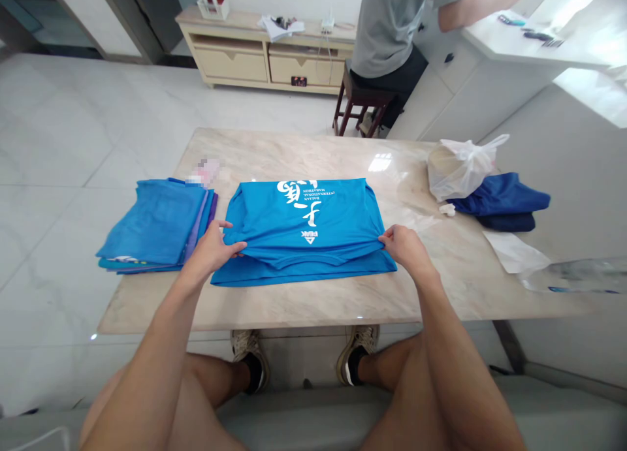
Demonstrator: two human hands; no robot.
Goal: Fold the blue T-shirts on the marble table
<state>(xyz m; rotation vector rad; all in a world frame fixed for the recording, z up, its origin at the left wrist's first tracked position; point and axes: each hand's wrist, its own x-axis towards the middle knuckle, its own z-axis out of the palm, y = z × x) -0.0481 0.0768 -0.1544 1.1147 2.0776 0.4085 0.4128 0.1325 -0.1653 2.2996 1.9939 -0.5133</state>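
Observation:
A blue T-shirt (313, 219) with white lettering lies partly folded on the marble-look table, its collar edge towards me. At the shirt's left edge, my left hand (215, 245) pinches the cloth between thumb and fingers. My right hand (402, 244) grips the opposite edge the same way, its fingertips closed on the fabric. A lower layer of the shirt shows below the collar, nearer the table's front. Just left of my left hand sits a stack of folded shirts (157, 222) in blue and purple.
On the right are a tied white plastic bag (458, 167), dark blue cloth (504, 200), a white paper sheet (514, 250) and a clear plastic bottle (578, 275). Beyond the table (294, 314), a person (392, 27) sits on a stool (365, 95) beside a low cabinet (235, 62).

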